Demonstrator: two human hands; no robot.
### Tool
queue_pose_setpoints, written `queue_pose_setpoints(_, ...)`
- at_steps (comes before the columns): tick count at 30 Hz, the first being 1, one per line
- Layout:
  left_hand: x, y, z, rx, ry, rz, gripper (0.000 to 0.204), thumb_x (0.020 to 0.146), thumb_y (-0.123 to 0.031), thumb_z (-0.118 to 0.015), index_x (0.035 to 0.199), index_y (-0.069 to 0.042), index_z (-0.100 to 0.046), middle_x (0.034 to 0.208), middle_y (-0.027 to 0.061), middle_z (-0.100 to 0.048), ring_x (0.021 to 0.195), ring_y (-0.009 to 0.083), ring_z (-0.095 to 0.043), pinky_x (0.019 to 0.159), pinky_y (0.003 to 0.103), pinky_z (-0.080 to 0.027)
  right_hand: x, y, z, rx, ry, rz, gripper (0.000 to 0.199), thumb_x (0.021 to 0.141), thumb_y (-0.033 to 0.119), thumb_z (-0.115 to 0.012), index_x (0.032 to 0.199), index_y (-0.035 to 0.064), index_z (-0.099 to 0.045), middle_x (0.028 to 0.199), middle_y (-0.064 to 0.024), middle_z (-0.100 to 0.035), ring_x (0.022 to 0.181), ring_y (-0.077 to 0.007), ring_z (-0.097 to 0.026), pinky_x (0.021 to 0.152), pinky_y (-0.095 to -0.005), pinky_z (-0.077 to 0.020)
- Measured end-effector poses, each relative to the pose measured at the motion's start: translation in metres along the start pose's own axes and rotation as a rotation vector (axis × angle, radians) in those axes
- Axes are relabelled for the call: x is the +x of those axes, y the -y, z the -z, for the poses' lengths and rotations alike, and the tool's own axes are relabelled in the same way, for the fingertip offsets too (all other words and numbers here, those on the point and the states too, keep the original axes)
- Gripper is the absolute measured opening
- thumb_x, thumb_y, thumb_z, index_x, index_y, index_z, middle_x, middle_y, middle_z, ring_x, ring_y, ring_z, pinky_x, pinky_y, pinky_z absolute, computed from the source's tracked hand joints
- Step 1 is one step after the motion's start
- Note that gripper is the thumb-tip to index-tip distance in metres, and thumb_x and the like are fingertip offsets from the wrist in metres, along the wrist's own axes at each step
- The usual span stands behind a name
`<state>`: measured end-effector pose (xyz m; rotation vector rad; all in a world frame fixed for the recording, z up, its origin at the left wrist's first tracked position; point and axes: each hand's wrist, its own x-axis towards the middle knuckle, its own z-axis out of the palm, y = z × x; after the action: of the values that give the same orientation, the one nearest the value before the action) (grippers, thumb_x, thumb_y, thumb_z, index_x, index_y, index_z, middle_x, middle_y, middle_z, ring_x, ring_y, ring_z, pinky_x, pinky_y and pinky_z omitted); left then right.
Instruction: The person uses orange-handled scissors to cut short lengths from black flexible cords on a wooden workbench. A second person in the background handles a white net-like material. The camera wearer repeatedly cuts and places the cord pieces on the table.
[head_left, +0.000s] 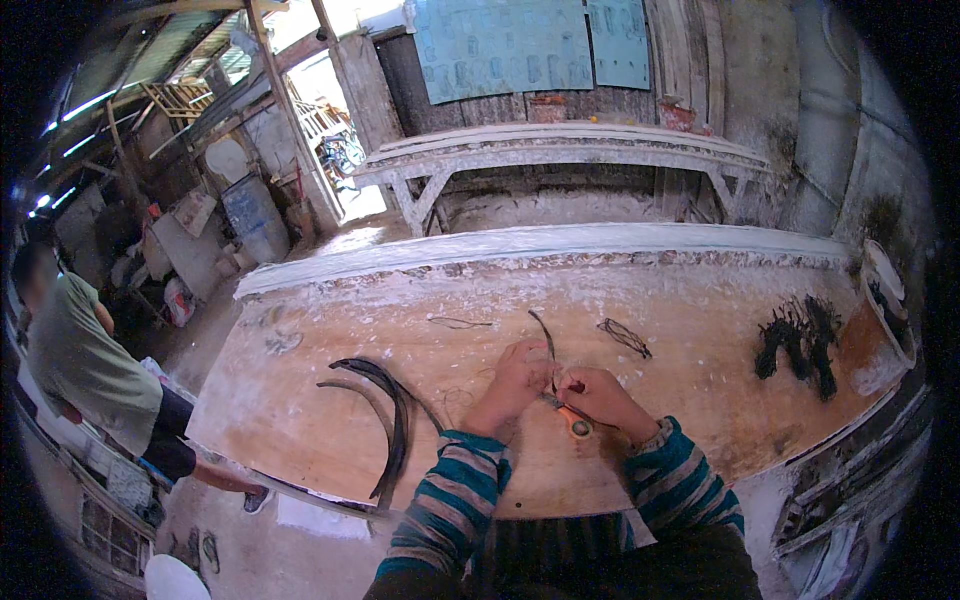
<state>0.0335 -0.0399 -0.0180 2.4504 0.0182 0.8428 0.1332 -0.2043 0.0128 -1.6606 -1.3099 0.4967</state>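
Observation:
My left hand (522,378) is closed on a thin dark strip (545,328), whose free end sticks up past my fingers. Close beside it, my right hand (606,396) has its fingers pinched together near the strip's lower part; what they hold is too small to make out. Under my hands a pair of scissors with orange handles (578,424) lies on the wooden tabletop (560,478), its blades partly hidden. Left of my left forearm lies a group of long, curved black strips (398,440). A loop of thin dark wire (625,338) rests beyond my right hand.
Black tied bundles (800,345) lie at the right, beside a tipped, whitish-brown bucket (878,335). A long white-crusted board (550,243) borders the table's far edge. Behind stands a white bench (570,148). A person in a green shirt (88,335) is at the left.

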Motion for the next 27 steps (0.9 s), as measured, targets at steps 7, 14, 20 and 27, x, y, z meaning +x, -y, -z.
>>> queue_pose_setpoints(7,-0.001,-0.001,0.015,0.114,-0.021,0.034,0.023,0.065,-0.016,-0.069,0.088,-0.015,-0.067,0.113,0.0082,-0.051,0.107,0.0299,-0.043,0.092,0.042,-0.029,0.005,-0.008,-0.002,0.451,-0.047,-0.141,0.012,0.084,0.016,-0.056,0.085,0.0043,-0.056,0.073,-0.0022,-0.056,0.068,-0.0115,-0.053,0.062,-0.0262,-0.0445)
queue_pose_setpoints(14,0.003,-0.016,0.029,0.031,-0.224,0.086,0.023,0.069,-0.005,-0.063,0.092,-0.011,-0.065,0.100,0.0082,-0.057,0.097,0.0266,-0.049,0.087,0.038,-0.035,0.009,-0.018,0.012,0.464,0.012,-0.131,0.015,0.086,0.007,-0.053,0.099,0.0001,-0.054,0.077,-0.0010,-0.056,0.070,-0.0078,-0.054,0.065,-0.0213,-0.0445)
queue_pose_setpoints(20,0.006,-0.010,0.046,-0.043,-0.382,0.148,0.020,0.073,-0.001,-0.059,0.092,-0.006,-0.065,0.088,0.0096,-0.058,0.084,0.0259,-0.054,0.074,0.033,-0.042,0.005,-0.011,0.024,0.375,0.043,-0.214,0.018,0.084,0.012,-0.057,0.095,-0.0023,-0.058,0.080,-0.0032,-0.059,0.073,-0.0095,-0.056,0.068,-0.0225,-0.0452)
queue_pose_setpoints(27,0.002,-0.002,0.055,-0.032,-0.496,0.124,0.015,0.079,-0.005,-0.058,0.092,-0.003,-0.064,0.086,0.0118,-0.058,0.079,0.0246,-0.057,0.071,0.030,-0.045,0.002,0.009,0.040,0.490,-0.023,-0.138,0.019,0.085,0.018,-0.056,0.085,0.0002,-0.061,0.075,-0.0028,-0.060,0.071,-0.0117,-0.056,0.070,-0.0259,-0.0452)
